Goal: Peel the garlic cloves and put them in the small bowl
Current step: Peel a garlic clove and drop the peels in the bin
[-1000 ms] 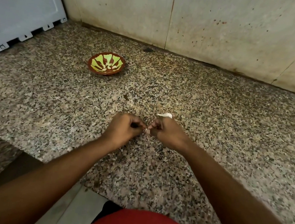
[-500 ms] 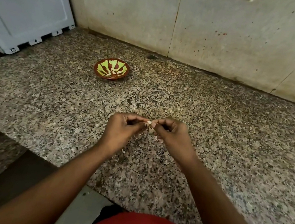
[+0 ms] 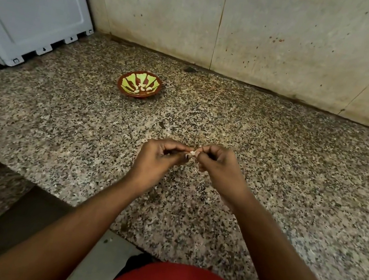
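A small pale garlic clove (image 3: 193, 152) is pinched between the fingertips of both hands above the granite counter (image 3: 293, 167). My left hand (image 3: 159, 160) holds it from the left with thumb and forefinger. My right hand (image 3: 218, 168) pinches it from the right, fingers curled. Most of the clove is hidden by the fingers. The small bowl (image 3: 140, 84), brown with a green pattern, sits farther back and to the left, apart from my hands. Several peeled cloves (image 3: 142, 87) lie in its middle.
A white appliance (image 3: 29, 8) stands at the back left on the counter. A stained wall (image 3: 265, 32) closes the back. The counter's front edge runs diagonally at lower left, with floor (image 3: 13, 222) below it.
Both hands have lifted slightly off the counter with the clove between them. The white garlic piece seen on the counter behind my right hand a second ago is no longer visible.
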